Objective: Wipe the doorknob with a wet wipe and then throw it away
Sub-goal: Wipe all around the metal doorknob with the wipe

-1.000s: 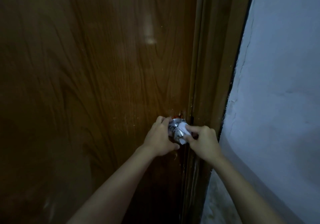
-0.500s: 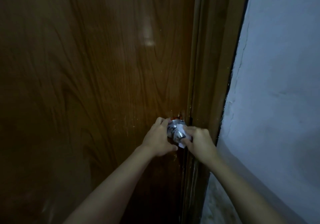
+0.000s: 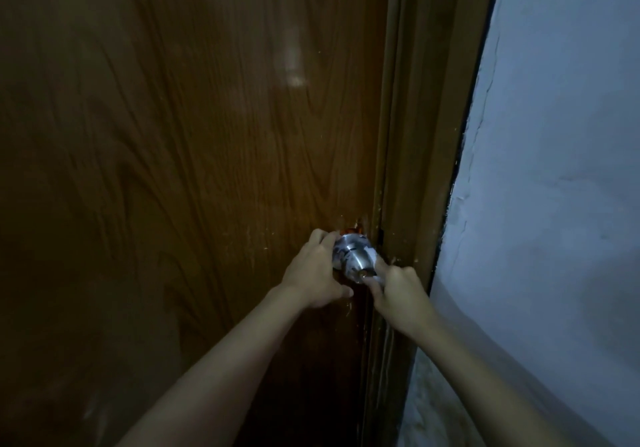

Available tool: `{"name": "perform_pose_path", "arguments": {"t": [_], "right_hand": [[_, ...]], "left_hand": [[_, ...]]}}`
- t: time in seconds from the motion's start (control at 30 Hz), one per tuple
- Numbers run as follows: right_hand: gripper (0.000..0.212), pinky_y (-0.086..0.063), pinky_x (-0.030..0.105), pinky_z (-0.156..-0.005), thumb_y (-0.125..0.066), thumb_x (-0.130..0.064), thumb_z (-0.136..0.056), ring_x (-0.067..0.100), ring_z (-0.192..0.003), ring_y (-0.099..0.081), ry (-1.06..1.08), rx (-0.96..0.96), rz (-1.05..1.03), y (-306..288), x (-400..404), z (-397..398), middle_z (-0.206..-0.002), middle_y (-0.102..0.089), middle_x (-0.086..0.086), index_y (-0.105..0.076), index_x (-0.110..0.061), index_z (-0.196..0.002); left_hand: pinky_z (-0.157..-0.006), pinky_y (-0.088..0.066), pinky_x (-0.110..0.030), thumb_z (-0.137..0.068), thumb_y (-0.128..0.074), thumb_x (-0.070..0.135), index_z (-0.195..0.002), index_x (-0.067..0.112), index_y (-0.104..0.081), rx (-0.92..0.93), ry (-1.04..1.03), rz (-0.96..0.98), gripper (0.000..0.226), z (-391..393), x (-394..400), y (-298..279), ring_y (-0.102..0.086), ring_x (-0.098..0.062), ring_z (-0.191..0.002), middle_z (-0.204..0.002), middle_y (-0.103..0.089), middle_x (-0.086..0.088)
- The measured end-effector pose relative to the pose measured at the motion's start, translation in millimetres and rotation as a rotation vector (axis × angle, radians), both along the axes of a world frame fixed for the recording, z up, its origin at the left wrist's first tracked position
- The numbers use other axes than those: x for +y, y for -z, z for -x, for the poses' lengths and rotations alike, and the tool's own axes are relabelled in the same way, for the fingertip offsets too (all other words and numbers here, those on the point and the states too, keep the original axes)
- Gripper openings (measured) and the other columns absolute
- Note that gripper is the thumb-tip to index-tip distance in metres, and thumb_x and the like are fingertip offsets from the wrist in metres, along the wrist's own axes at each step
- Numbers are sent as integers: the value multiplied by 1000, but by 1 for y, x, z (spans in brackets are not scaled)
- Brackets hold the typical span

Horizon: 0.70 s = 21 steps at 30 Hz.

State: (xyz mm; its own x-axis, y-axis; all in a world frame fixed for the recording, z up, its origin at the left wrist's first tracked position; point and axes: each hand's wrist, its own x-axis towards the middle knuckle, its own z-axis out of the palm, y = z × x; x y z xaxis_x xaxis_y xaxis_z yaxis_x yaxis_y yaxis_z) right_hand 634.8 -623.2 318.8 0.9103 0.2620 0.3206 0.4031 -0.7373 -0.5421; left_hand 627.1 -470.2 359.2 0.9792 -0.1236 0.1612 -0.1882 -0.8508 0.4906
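Observation:
A round silver doorknob (image 3: 353,256) sticks out of the brown wooden door (image 3: 194,169) near its right edge. My left hand (image 3: 313,270) cups the knob's left side, fingers against its base. My right hand (image 3: 398,291) is closed on a small white wet wipe (image 3: 372,256), pressing it against the knob's right and lower side. Most of the wipe is hidden under my fingers.
The wooden door frame (image 3: 422,156) runs beside the door's right edge. A pale painted wall (image 3: 554,187) with cracks along the frame fills the right side. The scene is dim.
My right hand has slid the wipe down and around the knob's right side, uncovering more of the silver knob face. My left hand has stayed in place on the knob.

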Motion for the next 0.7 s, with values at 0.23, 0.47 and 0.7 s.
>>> {"name": "perform_pose_path", "arguments": {"t": [0.23,0.47,0.7], "right_hand": [[82,-44,52,-99,-48,0,-88,33,-126,-45,-47,-4,77,1,8,8,-156,-13,17,6,-19,-146],[86,-37,49,-108,-51,9,-82,29,-138,-31,1,-49,12,19,5,12,-156,-16,10,-1,-18,-146],[77,-37,42,-109,-53,8,-82,31,-137,-32,-58,-172,21,11,14,21,-154,-18,16,-13,-11,-145]], "left_hand": [[-108,-39,-40,-64,-83,25,-145,14,-20,-3,10,-37,103,-2,1,1,-37,-21,-131,-140,-30,0],[-107,-40,-40,-64,-83,25,-146,16,-19,12,22,-27,104,-1,3,3,-37,-20,-130,-139,-29,2],[-107,-39,-40,-65,-82,27,-146,15,-17,14,28,-35,105,-2,3,2,-36,-21,-131,-141,-28,1]]}}
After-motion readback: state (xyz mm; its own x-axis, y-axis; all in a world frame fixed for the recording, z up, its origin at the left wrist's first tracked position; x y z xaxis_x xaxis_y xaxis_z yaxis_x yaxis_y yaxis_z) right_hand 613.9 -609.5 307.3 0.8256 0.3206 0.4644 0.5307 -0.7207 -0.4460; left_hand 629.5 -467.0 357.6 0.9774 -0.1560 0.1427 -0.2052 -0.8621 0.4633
